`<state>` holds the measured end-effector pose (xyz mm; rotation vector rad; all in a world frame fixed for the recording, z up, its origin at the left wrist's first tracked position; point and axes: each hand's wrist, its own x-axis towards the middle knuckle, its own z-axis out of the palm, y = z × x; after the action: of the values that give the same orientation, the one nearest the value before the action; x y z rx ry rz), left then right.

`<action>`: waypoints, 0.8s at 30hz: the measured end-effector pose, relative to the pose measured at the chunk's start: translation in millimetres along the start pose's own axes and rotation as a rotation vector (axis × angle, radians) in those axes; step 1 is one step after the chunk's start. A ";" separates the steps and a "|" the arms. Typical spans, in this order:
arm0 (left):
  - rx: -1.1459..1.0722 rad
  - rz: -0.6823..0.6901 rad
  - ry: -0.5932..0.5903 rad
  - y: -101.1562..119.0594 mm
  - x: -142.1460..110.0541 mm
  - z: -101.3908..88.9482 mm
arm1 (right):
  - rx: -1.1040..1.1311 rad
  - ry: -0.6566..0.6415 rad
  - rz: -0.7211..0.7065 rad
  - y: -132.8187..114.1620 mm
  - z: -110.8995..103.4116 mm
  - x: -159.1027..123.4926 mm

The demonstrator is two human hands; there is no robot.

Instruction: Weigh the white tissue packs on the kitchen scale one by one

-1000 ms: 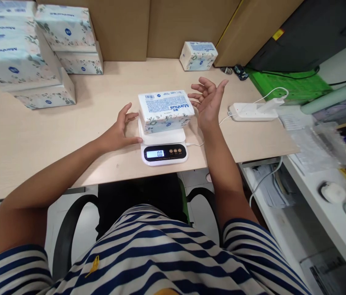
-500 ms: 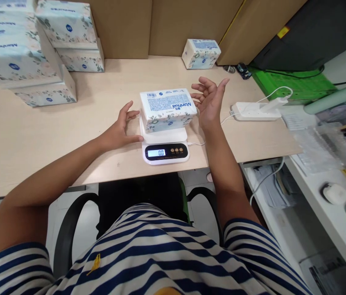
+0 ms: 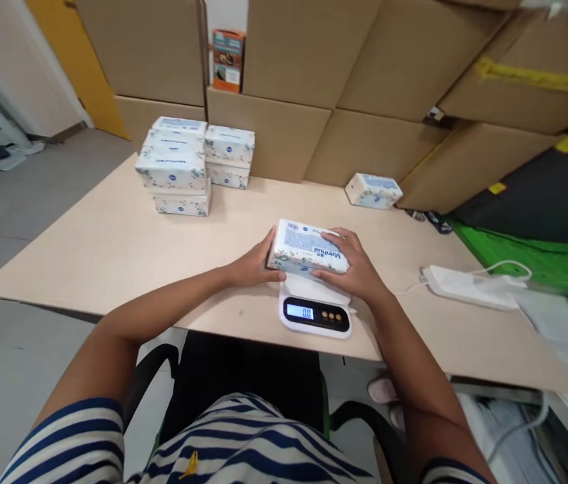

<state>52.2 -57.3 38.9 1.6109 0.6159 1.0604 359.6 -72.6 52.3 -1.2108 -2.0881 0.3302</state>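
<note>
A white tissue pack [image 3: 304, 246] with blue print sits over the platform of a small white digital scale [image 3: 315, 314], whose lit display reads zero. My left hand [image 3: 254, 264] grips the pack's left end. My right hand [image 3: 355, 265] wraps over its right end, fingers curled on the top and front. Both hands hold the pack between them.
A stack of several tissue packs [image 3: 190, 162] stands at the back left of the beige table [image 3: 112, 249]. One lone pack [image 3: 373, 190] lies at the back right. Cardboard boxes [image 3: 314, 81] line the far edge. A white power strip [image 3: 465, 285] with cable lies right.
Both hands closed in from beside the pack and now grip its two ends. The camera view has lifted and pulled back, showing more of the table and boxes.
</note>
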 end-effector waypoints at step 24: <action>0.114 -0.086 0.732 -55.0 3.1 -11.9 | 0.012 -0.377 -0.018 -9.3 155.1 252.2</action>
<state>50.1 -32.2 -11.5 1.2450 1.2318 1.5769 166.5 152.1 54.4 -1.1924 -2.4087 0.6007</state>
